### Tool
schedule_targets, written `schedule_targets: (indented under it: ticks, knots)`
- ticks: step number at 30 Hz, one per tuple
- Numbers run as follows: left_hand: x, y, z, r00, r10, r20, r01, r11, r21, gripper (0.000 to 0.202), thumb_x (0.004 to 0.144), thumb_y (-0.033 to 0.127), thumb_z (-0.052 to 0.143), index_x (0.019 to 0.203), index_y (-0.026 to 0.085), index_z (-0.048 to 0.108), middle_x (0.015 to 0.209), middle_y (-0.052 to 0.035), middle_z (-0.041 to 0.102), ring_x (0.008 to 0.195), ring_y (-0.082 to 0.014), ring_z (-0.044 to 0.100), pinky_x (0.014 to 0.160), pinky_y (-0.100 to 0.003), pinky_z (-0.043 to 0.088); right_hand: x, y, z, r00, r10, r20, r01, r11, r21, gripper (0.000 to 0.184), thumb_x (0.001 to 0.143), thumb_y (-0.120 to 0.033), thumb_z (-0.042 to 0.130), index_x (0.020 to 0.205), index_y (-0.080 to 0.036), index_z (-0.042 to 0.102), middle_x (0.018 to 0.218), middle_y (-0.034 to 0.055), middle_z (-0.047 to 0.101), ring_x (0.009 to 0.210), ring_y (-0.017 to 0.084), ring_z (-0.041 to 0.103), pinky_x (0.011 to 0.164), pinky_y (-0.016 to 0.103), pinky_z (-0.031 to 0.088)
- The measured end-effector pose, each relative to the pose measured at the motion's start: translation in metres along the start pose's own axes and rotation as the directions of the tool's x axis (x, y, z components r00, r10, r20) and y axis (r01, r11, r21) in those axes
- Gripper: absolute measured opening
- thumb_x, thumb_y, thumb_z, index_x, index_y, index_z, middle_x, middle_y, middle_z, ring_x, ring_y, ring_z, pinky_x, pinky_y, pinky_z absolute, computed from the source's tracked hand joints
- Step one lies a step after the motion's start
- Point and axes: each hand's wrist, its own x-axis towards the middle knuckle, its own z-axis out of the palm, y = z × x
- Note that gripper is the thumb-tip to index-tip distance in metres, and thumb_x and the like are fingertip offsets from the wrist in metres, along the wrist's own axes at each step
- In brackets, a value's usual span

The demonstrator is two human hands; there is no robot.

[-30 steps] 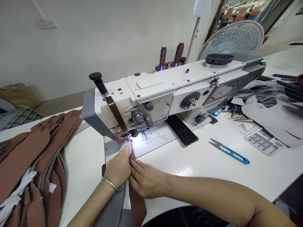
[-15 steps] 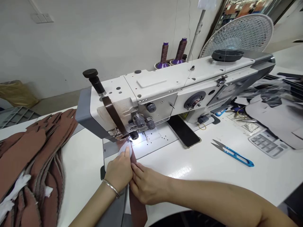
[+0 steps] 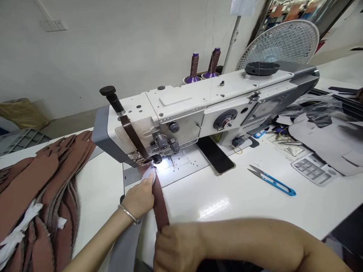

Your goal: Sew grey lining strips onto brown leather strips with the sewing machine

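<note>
My left hand (image 3: 140, 198), with a bangle at the wrist, is at the sewing machine (image 3: 181, 113). Its index finger reaches toward the presser foot (image 3: 152, 165) and holds down a pale fabric piece (image 3: 148, 173) beside a brown strip (image 3: 160, 202). The other fingers are bent and partly hidden. The strip runs from under the lit needle area toward me. Nearer my body, my right hand (image 3: 177, 247) is closed around the strip, its thumb on top; the strip's lower end is hidden by this hand.
Several brown cut pieces (image 3: 28, 181) lie piled at the left. A black phone (image 3: 216, 155) rests beside the machine bed, with blue thread snips (image 3: 273, 181) to its right. Farther right are pale cut pieces (image 3: 320, 139). Thread cones (image 3: 194, 68) and a fan (image 3: 280, 45) stand behind.
My right hand has slid down the brown strip toward my body, away from my left hand, and closed around it. My left hand stays by the presser foot. The view has shifted slightly.
</note>
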Motion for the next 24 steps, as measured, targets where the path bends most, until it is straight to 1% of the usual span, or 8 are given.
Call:
schedule_targets:
  ticks: [2, 3, 4, 6, 8, 13, 19, 24]
  knots:
    - [-0.01, -0.003, -0.002, 0.999, 0.032, 0.025, -0.031, 0.999, -0.019, 0.068, 0.081, 0.006, 0.036, 0.149, 0.009, 0.031, 0.148, -0.0156, 0.046, 0.125, -0.0273, 0.055, 0.1, -0.038, 0.045, 0.005, -0.014, -0.01, 0.994, -0.059, 0.091, 0.058, 0.998, 0.017, 0.021, 0.088, -0.026, 0.059, 0.068, -0.017, 0.059, 0.06, 0.0006, 0.049, 0.051, 0.012, 0.045, 0.049, 0.027, 0.037]
    - [-0.016, -0.004, -0.001, 0.999, 0.039, 0.037, -0.038, 0.999, -0.023, 0.067, 0.082, 0.006, 0.035, 0.149, 0.009, 0.032, 0.148, -0.0153, 0.046, 0.125, -0.0272, 0.056, 0.101, -0.039, 0.045, 0.008, -0.018, -0.016, 0.987, -0.021, 0.157, 0.023, 1.0, -0.013, 0.017, 0.088, -0.027, 0.058, 0.076, -0.016, 0.063, 0.066, 0.0033, 0.055, 0.055, 0.014, 0.05, 0.054, 0.028, 0.041]
    - [-0.023, -0.004, 0.0, 0.998, 0.041, 0.049, -0.04, 0.999, -0.025, 0.066, 0.083, 0.007, 0.035, 0.149, 0.01, 0.032, 0.147, -0.0152, 0.047, 0.124, -0.0272, 0.056, 0.101, -0.039, 0.045, 0.011, -0.02, -0.021, 0.972, 0.075, 0.224, -0.059, 0.995, -0.075, 0.017, 0.089, -0.028, 0.057, 0.085, -0.014, 0.066, 0.074, 0.0075, 0.062, 0.062, 0.017, 0.055, 0.06, 0.032, 0.045]
    - [-0.035, -0.002, 0.005, 0.996, 0.039, 0.078, -0.037, 0.999, -0.028, 0.065, 0.084, 0.009, 0.035, 0.15, 0.011, 0.031, 0.145, -0.0155, 0.05, 0.121, -0.0269, 0.059, 0.1, -0.04, 0.046, 0.017, -0.02, -0.027, 0.9, 0.297, 0.32, -0.23, 0.945, -0.231, 0.027, 0.088, -0.029, 0.056, 0.099, -0.007, 0.067, 0.093, 0.019, 0.068, 0.08, 0.029, 0.063, 0.07, 0.044, 0.048]
    - [-0.045, 0.002, 0.011, 0.992, 0.05, 0.114, -0.048, 0.999, -0.025, 0.066, 0.085, 0.009, 0.035, 0.151, 0.011, 0.029, 0.141, -0.0165, 0.054, 0.116, -0.0275, 0.061, 0.097, -0.041, 0.048, 0.019, -0.015, -0.029, 0.844, 0.385, 0.373, -0.283, 0.911, -0.3, 0.032, 0.084, -0.027, 0.059, 0.1, 0.0, 0.067, 0.101, 0.0278, 0.067, 0.092, 0.039, 0.063, 0.074, 0.052, 0.046]
    - [-0.051, 0.016, 0.023, 0.99, 0.059, 0.128, -0.057, 0.998, -0.017, 0.066, 0.086, 0.007, 0.031, 0.151, 0.005, 0.023, 0.14, -0.0205, 0.053, 0.112, -0.0282, 0.063, 0.093, -0.042, 0.05, 0.016, -0.008, -0.02, 0.898, 0.23, 0.374, -0.141, 0.958, -0.25, 0.019, 0.08, -0.017, 0.058, 0.086, -0.004, 0.071, 0.09, 0.0265, 0.07, 0.073, 0.034, 0.065, 0.064, 0.049, 0.045]
    - [-0.042, 0.022, 0.031, 0.994, 0.073, 0.079, -0.064, 0.992, -0.107, 0.058, 0.094, 0.015, 0.026, 0.15, 0.0, 0.023, 0.141, -0.0224, 0.051, 0.12, -0.024, 0.059, 0.101, -0.035, 0.045, 0.013, -0.007, -0.014, 0.876, 0.211, 0.434, -0.126, 0.968, -0.217, 0.014, 0.077, -0.02, 0.062, 0.076, -0.01, 0.071, 0.077, 0.0208, 0.071, 0.072, 0.035, 0.065, 0.06, 0.05, 0.048]
    - [-0.032, 0.016, 0.037, 0.996, 0.084, -0.006, -0.083, 0.986, -0.146, 0.057, 0.093, 0.015, 0.028, 0.149, 0.002, 0.028, 0.146, -0.021, 0.046, 0.128, -0.0241, 0.053, 0.106, -0.038, 0.043, 0.01, 0.002, -0.005, 0.906, 0.196, 0.375, -0.116, 0.968, -0.224, 0.015, 0.075, -0.016, 0.058, 0.075, -0.009, 0.071, 0.075, 0.0205, 0.07, 0.07, 0.034, 0.066, 0.062, 0.053, 0.05]
